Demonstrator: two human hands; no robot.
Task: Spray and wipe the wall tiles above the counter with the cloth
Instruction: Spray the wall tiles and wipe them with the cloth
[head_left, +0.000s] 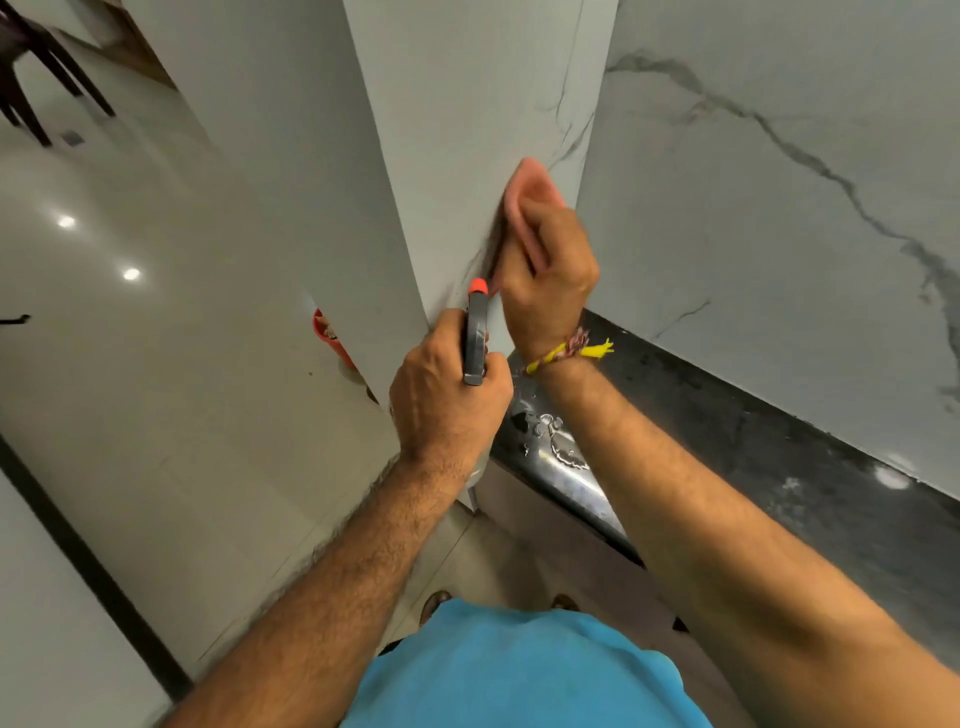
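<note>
Left hand (448, 396) gripping spray bottle (476, 332), long axis upright, orange nozzle toward wall tiles (467, 130); right hand (548, 270) just above, clutching pink cloth (530, 187) against tiles.

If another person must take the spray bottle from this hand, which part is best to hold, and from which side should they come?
Probably the dark head of the spray bottle, just behind its orange nozzle, coming from above. The left hand wraps the lower part and hides the body, so only the top is free. The right hand with the pink cloth crowds the right side.
</note>
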